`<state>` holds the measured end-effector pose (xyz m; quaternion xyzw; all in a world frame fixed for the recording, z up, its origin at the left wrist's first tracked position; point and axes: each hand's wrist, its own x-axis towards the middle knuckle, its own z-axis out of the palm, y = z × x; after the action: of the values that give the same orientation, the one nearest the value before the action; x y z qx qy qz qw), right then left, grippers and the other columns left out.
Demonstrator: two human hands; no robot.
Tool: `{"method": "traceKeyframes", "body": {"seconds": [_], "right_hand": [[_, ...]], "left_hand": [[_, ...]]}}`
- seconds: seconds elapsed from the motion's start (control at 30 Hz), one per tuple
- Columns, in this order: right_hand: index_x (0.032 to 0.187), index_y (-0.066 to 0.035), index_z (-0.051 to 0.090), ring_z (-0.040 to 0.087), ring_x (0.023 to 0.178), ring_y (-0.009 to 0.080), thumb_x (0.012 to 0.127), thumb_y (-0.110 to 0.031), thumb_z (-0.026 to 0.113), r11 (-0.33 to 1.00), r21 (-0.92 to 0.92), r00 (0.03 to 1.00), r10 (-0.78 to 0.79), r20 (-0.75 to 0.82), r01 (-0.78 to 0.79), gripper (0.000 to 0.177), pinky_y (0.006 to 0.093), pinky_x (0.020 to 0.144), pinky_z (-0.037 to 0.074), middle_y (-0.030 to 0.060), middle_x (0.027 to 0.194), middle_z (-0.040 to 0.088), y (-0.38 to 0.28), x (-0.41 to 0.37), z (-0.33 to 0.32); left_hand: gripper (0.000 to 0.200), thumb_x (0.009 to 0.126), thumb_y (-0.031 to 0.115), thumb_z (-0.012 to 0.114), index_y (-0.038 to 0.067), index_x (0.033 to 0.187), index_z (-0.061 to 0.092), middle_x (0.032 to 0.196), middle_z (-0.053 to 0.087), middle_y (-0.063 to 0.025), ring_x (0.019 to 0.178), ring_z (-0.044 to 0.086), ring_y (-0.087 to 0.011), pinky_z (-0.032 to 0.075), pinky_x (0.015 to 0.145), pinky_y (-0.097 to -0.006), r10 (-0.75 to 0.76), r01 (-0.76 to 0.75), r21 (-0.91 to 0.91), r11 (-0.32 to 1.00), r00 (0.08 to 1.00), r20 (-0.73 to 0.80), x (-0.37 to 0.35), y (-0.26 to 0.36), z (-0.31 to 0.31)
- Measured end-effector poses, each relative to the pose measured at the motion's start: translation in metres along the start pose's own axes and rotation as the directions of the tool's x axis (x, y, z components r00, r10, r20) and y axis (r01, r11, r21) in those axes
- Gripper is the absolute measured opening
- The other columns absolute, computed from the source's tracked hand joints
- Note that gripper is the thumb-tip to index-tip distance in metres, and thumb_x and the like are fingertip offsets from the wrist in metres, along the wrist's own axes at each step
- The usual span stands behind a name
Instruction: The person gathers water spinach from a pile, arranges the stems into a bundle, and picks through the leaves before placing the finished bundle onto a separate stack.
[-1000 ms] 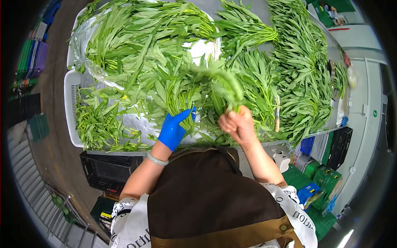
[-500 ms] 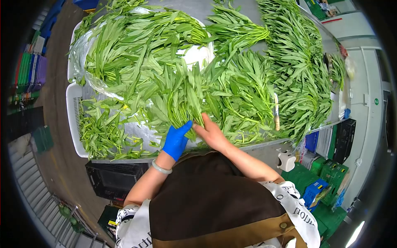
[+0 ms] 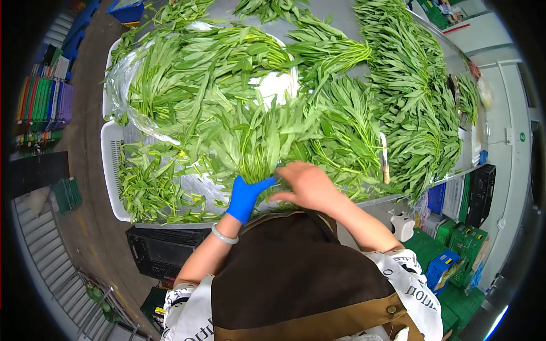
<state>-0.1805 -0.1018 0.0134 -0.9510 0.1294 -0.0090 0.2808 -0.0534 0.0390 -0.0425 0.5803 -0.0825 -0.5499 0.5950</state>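
My left hand (image 3: pixel 244 199), in a blue glove, is closed around the lower stems of a bunch of leafy greens (image 3: pixel 259 162), which looks like water spinach. The leaves fan away from me over the metal table. Just right of the stems is my right hand (image 3: pixel 310 184), bare, with thumb and fingers apart and nothing visible in it. Loose greens (image 3: pixel 347 133) lie beyond it. A knife (image 3: pixel 384 159) with a pale handle rests on the table to the right.
A white basket (image 3: pixel 108 165) holds loose trimmed pieces at the left; behind it is a larger heap of greens (image 3: pixel 176 79) with clear plastic. Long rows of greens (image 3: pixel 409 96) line the right side. A black crate (image 3: pixel 162 250) stands below the table's left front edge.
My right hand has come off the bunch and opened, shifting slightly right. My left hand keeps its grip on the stems. The whole view has shifted a little.
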Motion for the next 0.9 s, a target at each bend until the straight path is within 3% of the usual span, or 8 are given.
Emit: {"method": "traceKeyframes", "body": {"seconds": [0.13,0.37,0.47,0.53,0.63,0.77,0.83,0.9], "right_hand": [[0.095,-0.003,0.062,0.058,0.065,0.0181,0.074,-0.006,0.074,0.974,0.226,0.888,0.126,-0.441,-0.026,0.024,0.0295,0.058,0.047,0.0078,0.075,0.059,-0.004,0.011,-0.047],[0.091,-0.005,0.062,0.059,0.066,0.0209,0.077,-0.009,0.07,0.988,0.045,0.91,-0.116,-0.398,0.145,0.016,0.031,0.057,0.047,0.0091,0.079,0.061,-0.021,0.054,-0.062],[0.089,-0.004,0.06,0.06,0.065,0.0198,0.083,-0.009,0.064,0.979,0.188,0.711,0.073,-0.699,0.085,0.008,0.0305,0.057,0.048,0.0086,0.074,0.06,-0.009,0.055,-0.07],[0.094,-0.003,0.056,0.054,0.057,0.0117,0.091,-0.015,0.06,0.766,0.641,0.592,0.502,-0.631,0.034,0.013,0.0253,0.052,0.045,0.0019,0.069,0.058,0.001,0.047,-0.094],[0.089,-0.005,0.055,0.052,0.056,0.008,0.088,-0.01,0.063,0.205,0.915,0.752,0.523,-0.402,0.347,0.01,0.02,0.049,0.041,0.0024,0.067,0.057,0.025,0.025,-0.111],[0.082,-0.004,0.064,0.054,0.054,0.0072,0.07,-0.016,0.08,0.897,0.373,0.961,0.158,0.227,-0.236,0.023,0.0225,0.05,0.042,0.0011,0.062,0.061,0.022,0.003,-0.107],[0.084,-0.003,0.064,0.054,0.053,0.0072,0.068,-0.017,0.082,0.989,0.106,0.995,0.099,0.028,-0.101,0.027,0.0239,0.05,0.043,0.0029,0.062,0.061,0.02,-0.002,-0.067],[0.083,-0.003,0.065,0.057,0.051,0.0131,0.069,-0.024,0.081,0.848,0.491,0.967,0.251,-0.036,-0.201,0.029,0.0279,0.049,0.044,0.0035,0.063,0.063,0.004,0.005,-0.043]], "left_hand": [[0.037,0.079,0.007,0.071,-0.002,0.113,0.059,0.108,0.065,-0.0099,0.1,0.06,-0.0169,0.047,0.087,-0.0327,0.126,-0.12,0.321,0.94,0.992,0.003,-0.004,-0.001,-0.019],[0.049,0.081,0.013,0.072,-0.002,0.123,0.052,0.119,0.06,-0.0123,0.104,0.059,-0.0206,0.047,0.09,-0.034,0.386,-0.394,0.509,0.765,0.914,0.127,-0.009,-0.008,-0.018],[0.046,0.08,0.012,0.072,-0.002,0.12,0.054,0.113,0.063,-0.0117,0.098,0.062,-0.0205,0.048,0.087,-0.0332,0.297,-0.314,0.471,0.824,0.948,0.113,-0.014,-0.005,-0.02],[0.039,0.079,0.007,0.072,-0.002,0.114,0.058,0.106,0.066,-0.0104,0.094,0.063,-0.0184,0.05,0.085,-0.0329,0.296,-0.299,0.288,0.91,0.954,0.054,-0.017,-0.009,-0.019],[0.035,0.078,0.003,0.072,-0.003,0.11,0.06,0.104,0.066,-0.0092,0.095,0.062,-0.0175,0.05,0.084,-0.0325,0.218,-0.212,0.134,0.968,0.976,-0.028,-0.02,0.002,-0.013],[0.035,0.075,0.001,0.073,-0.002,0.108,0.061,0.102,0.066,-0.0078,0.091,0.062,-0.0157,0.05,0.082,-0.0298,0.152,-0.154,-0.017,0.988,0.984,-0.089,-0.013,0.01,-0.013],[0.033,0.074,0.0,0.073,-0.001,0.106,0.062,0.1,0.067,-0.0073,0.088,0.063,-0.0149,0.05,0.081,-0.0291,0.129,-0.133,-0.038,0.99,0.987,-0.094,-0.012,0.015,-0.011],[0.032,0.074,0.0,0.073,-0.001,0.105,0.063,0.099,0.067,-0.0074,0.087,0.063,-0.015,0.05,0.08,-0.029,0.137,-0.142,-0.043,0.989,0.986,-0.091,-0.011,0.021,-0.007]]}}
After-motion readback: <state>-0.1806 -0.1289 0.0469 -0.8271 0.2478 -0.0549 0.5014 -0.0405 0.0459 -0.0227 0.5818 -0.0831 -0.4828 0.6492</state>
